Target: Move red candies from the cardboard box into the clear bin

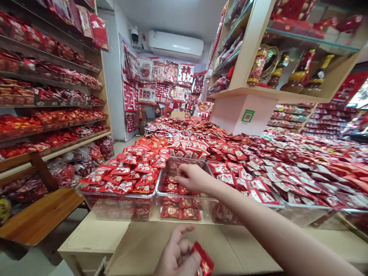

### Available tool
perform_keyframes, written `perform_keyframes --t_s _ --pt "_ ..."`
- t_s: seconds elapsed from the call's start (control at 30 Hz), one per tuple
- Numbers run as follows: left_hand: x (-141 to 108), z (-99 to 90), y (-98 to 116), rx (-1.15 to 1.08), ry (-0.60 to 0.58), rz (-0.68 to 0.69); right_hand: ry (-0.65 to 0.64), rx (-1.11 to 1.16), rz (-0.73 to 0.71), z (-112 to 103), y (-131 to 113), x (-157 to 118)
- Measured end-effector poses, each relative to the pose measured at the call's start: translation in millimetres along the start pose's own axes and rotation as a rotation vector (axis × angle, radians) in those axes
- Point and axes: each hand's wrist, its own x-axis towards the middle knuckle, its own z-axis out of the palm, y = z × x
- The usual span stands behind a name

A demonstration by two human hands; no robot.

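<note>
1. Farthest left, well apart from both grips, I see one wooden chair [43, 214].
2. Beyond the left grip and to its left, one transparent left bin [96, 205] stands on the pale surface [92, 234], heaped past its rim with packets too overlapped for me to count.
3. The left grip [175, 255] is nearly closed, thumb against bent fingers, around one red sachet [205, 261], which sits at its thumb side, below the right grip. I'd judge it light, its shiny wrapper thin, crinkly and a bit slippery, easily creased. The middle of the body looks the surest hold; the crimped end, poking free, would suit a pinch.
4. Just beyond the left grip stands one middle bin [175, 196]; two sachets face out along its bottom row, the full number hidden.
5. Over that bin, the right grip [192, 177] has its fingers curled in; whether it holds anything I can't tell.
6. Right of the right grip, past its wrist, is one right bin [228, 215], packets uncountable.
</note>
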Motion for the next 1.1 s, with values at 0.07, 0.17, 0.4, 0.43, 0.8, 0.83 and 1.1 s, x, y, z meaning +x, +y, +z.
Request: perform_keyframes --t_s 0.07,0.17,0.4,0.43,0.8,0.83,1.1 --pt "-0.4 2.9 4.5 -0.016 0.037 0.043 0.025 0.077 -0.136 -7.4 -3.3 -41.1" --pt "0.7 4.3 6.6 -0.018 0.035 0.097 0.010 0.110 -0.065 1.3 0.1 -92.9" --pt "-7.6 10.2 13.0 0.029 -0.008 -0.061 -0.119 0.495 0.024 38.1 21.2 -128.1" --pt "-9.3 11.9 15.9 -0.028 -0.013 -0.162 -0.059 0.472 0.000 38.9 21.8 -130.7" --pt "-6.2 9.8 14.1 0.037 0.024 0.062 -0.044 1.244 0.083 46.9 21.2 -159.4" --pt "-5.7 8.6 13.0 0.047 0.018 0.093 -0.061 1.320 0.149 49.4 21.6 -157.0" --pt "-13.8 18.3 18.5 -0.241 -0.100 -0.130 0.074 1.117 0.098 60.8 14.9 -151.5"
